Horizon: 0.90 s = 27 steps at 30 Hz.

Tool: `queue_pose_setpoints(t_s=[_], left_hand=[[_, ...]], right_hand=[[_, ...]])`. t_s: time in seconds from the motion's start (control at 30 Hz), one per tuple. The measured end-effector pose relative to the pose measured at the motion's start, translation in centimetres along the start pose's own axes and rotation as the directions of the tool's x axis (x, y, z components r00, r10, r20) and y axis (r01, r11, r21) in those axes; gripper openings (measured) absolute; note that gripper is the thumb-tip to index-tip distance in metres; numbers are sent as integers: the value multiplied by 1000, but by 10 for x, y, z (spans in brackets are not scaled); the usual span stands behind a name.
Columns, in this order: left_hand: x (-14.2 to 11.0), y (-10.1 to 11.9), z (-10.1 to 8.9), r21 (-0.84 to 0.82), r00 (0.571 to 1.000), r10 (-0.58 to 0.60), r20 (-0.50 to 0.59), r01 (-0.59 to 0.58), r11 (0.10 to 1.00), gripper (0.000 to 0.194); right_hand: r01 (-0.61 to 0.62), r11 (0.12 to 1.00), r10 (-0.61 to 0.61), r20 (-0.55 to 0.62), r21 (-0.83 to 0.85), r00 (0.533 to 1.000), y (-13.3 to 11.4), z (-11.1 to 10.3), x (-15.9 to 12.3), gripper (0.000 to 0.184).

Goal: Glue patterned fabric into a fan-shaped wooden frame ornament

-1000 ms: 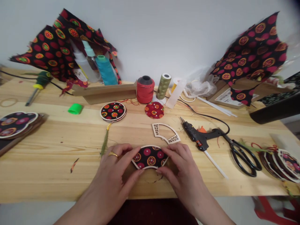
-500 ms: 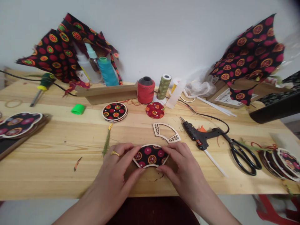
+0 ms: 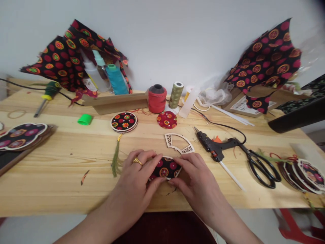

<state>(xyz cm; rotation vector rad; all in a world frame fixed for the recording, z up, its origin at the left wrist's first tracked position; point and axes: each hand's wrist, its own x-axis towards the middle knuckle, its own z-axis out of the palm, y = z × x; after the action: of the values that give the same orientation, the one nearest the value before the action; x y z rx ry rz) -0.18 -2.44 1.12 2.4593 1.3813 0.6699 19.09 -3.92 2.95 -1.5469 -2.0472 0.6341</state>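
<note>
In the head view we have a wooden desk (image 3: 63, 189) against a pale wall (image 3: 162, 40), glue gun (image 3: 215, 146) and scissors (image 3: 257, 163) to the right. The fan (image 3: 166, 167) is near the desk's close edge, between our left grip (image 3: 135, 179) and right grip (image 3: 199, 178). Each grasps its own end of it, opened just as wide as the fan is deep.
</note>
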Motion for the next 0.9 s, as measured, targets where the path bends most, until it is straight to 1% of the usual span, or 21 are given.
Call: queue_pose_setpoints(t_s=[0.13, 0.3, 0.4, 0.47, 0.53, 0.67, 0.77, 0.9], left_hand=[[5, 2, 1, 14, 1000, -8, 15, 8, 1000, 31], [8, 4, -5, -5, 994, -46, 98, 47, 999, 30], [8, 5, -6, -26, 990, -67, 127, 71, 997, 30], [8, 4, -5, -34, 990, -68, 121, 72, 997, 29], [8, 2, -4, -36, 992, -57, 109, 61, 997, 29], [7, -1, -2, -34, 994, -48, 94, 51, 998, 31], [7, -4, 0, -25, 995, -53, 86, 55, 998, 32], [9, -5, 2, -22, 995, -69, 76, 71, 997, 33]], right_hand=[[-3, 1000, 3, 6, 0, 1000, 1, 0, 0, 34], [4, 1000, -5, 9, 27, 1000, 2, 1, 0, 31], [20, 999, -20, 3, 41, 1000, 3, 2, -1, 31], [32, 998, -31, -16, 54, 999, 6, 1, -2, 34], [35, 996, -31, -61, 78, 998, 11, 0, -4, 35], [58, 994, -41, -175, 91, 984, 24, -5, -13, 28], [121, 991, -112, -165, 48, 980, 29, -7, -18, 26], [165, 986, -165, -147, -15, 975, 26, -7, -19, 25]])
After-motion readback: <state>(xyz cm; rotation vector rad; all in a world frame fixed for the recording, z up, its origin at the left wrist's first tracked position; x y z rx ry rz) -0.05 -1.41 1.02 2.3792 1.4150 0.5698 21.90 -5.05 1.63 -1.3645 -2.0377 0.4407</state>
